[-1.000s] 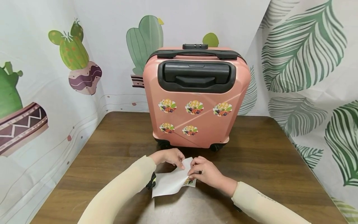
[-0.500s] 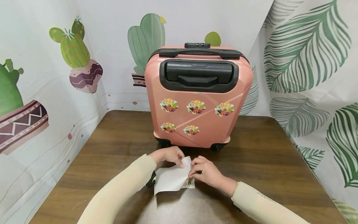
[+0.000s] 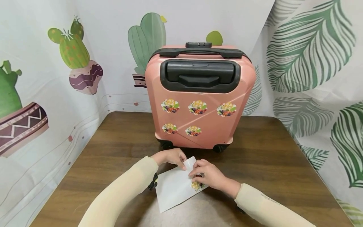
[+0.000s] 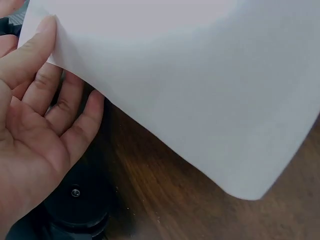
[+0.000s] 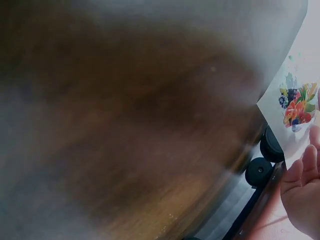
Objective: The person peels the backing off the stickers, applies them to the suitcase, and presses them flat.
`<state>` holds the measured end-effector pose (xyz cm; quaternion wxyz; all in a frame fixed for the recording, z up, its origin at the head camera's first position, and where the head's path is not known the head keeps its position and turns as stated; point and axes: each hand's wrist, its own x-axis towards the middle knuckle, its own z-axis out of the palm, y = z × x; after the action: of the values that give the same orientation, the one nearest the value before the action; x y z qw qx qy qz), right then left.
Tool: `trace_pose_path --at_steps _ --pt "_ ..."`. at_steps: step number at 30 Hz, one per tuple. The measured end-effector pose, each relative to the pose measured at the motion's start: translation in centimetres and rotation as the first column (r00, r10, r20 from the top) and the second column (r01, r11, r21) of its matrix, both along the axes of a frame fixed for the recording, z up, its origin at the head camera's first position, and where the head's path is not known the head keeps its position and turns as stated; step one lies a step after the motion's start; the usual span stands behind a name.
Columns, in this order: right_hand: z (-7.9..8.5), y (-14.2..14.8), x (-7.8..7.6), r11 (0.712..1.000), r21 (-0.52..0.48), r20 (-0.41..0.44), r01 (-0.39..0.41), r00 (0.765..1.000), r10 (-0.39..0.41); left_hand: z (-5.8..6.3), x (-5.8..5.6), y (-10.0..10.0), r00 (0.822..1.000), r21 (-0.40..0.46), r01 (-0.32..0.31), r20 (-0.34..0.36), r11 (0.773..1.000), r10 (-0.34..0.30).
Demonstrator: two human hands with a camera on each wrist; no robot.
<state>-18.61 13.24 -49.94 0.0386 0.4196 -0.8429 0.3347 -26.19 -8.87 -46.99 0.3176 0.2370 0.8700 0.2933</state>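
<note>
A white sticker sheet [image 3: 173, 190] is held up between both hands over the table, mostly plain on the side facing me. My left hand [image 3: 173, 157] pinches its far edge, thumb on top and fingers behind, as the left wrist view also shows. At the sheet's right end, the fingertips of my right hand [image 3: 209, 174] pinch it beside a printed fruit sticker [image 3: 196, 186], partly covered by the fingers. The right wrist view shows the fruit print [image 5: 298, 105] on the white sheet, just above the curled fingers.
Behind the hands a pink suitcase [image 3: 216, 132] stands upright, with several fruit stickers [image 3: 198, 107] in two rows on its face. Its black wheels [image 3: 221, 148] rest on the brown wooden table [image 3: 263, 151]. Printed curtains [image 3: 113, 63] surround the back and sides.
The sheet has turned and flattened: its near left corner dropped toward me, and its right end swung out so more of the fruit sticker shows. Both hands stay nearly in place.
</note>
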Motion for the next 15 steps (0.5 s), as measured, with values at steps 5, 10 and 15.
trace_pose_path --at_steps 5,10,15 --pt "-0.09 0.07 -0.03 0.998 0.059 -0.009 -0.019 1.000 0.020 0.22 -0.02 0.11 1.000 0.020 0.014 0.009 1.000 -0.015" --pt "-0.22 0.16 0.00 0.996 0.084 -0.017 -0.028 0.999 0.029 0.48 -0.03 0.37 0.999 -0.009 0.034 0.001 0.999 -0.034" --pt "-0.21 0.12 -0.03 0.994 0.105 -0.018 -0.034 0.999 0.036 0.73 0.03 0.64 0.999 -0.032 0.047 -0.004 0.998 -0.047"
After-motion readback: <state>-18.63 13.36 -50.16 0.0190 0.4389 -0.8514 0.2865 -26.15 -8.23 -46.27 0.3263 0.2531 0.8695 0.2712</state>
